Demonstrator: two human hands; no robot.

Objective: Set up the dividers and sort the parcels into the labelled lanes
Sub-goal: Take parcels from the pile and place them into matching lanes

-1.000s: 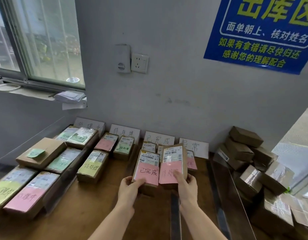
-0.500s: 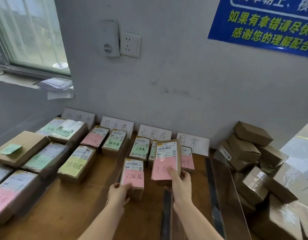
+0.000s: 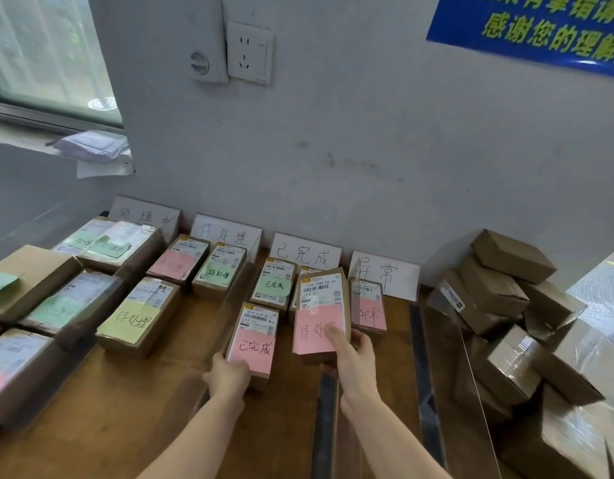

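Note:
My left hand [image 3: 227, 375] grips the near end of a brown parcel with a pink note [image 3: 252, 342], which lies on the wooden table [image 3: 132, 402] in front of the third lane card [image 3: 305, 252]. My right hand [image 3: 352, 357] holds a second parcel with a pink note [image 3: 321, 314] lifted off the table, thumb on the note. Four white lane cards stand along the wall, among them the second card [image 3: 226, 235] and the fourth card [image 3: 385, 274]. Clear dividers [image 3: 226, 305] run between the lanes.
Sorted parcels with green, yellow and pink notes fill the left lanes, such as a yellow-noted parcel [image 3: 138, 316]. A loose pile of brown boxes [image 3: 512, 305] sits at the right behind a clear panel. A dark strip [image 3: 324, 420] runs along the table near my right arm.
My left hand lowered its parcel onto the table in the third lane. My right hand kept its parcel raised, and the view tilted downward toward the table.

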